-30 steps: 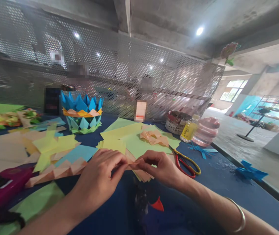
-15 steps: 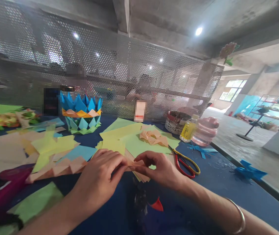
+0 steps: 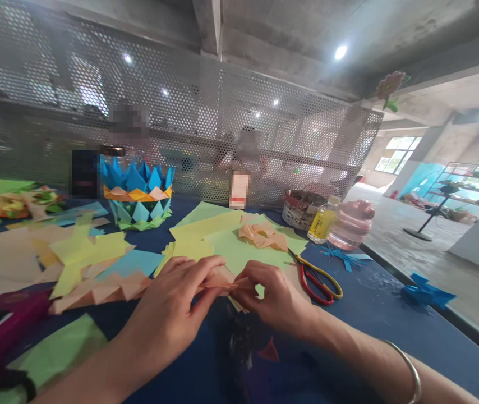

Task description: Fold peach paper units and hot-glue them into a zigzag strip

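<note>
Your left hand (image 3: 172, 314) and right hand (image 3: 271, 297) had lifted the folded peach paper (image 3: 220, 280) slightly, both pinching it closed at frame centre, above the blue tabletop (image 3: 369, 314).

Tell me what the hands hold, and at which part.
Both hold one folded peach paper piece: the left hand pinches its left end, the right hand its right end.
</note>
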`<state>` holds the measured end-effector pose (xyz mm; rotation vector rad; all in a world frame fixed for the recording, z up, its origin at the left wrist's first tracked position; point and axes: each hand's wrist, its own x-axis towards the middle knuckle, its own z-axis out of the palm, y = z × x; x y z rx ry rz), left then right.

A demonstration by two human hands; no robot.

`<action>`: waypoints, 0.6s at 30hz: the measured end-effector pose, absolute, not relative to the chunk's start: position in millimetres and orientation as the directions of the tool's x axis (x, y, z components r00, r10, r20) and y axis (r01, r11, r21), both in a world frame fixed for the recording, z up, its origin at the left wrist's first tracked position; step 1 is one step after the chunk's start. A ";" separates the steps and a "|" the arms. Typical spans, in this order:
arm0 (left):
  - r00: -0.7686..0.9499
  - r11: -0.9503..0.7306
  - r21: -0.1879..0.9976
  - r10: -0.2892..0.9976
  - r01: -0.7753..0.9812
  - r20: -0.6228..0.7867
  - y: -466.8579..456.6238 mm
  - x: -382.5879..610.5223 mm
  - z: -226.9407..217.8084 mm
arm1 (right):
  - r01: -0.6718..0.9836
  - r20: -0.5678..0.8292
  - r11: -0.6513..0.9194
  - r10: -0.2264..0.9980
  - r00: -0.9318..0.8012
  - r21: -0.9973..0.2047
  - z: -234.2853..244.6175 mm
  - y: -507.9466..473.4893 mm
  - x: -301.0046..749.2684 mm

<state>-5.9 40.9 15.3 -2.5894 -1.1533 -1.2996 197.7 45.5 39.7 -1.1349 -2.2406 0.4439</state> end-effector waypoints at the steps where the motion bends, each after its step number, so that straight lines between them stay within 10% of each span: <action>1: 0.378 -0.722 0.285 0.606 0.630 0.699 41.1 -6.1 14.2 | 0.612 0.359 0.601 0.799 -0.483 -0.514 40.2 44.3 197.5; 18: 0.457 -0.789 0.360 0.592 0.498 0.664 37.9 -4.2 23.2 | 0.538 0.475 0.806 0.584 -0.658 -0.246 34.0 38.9 196.8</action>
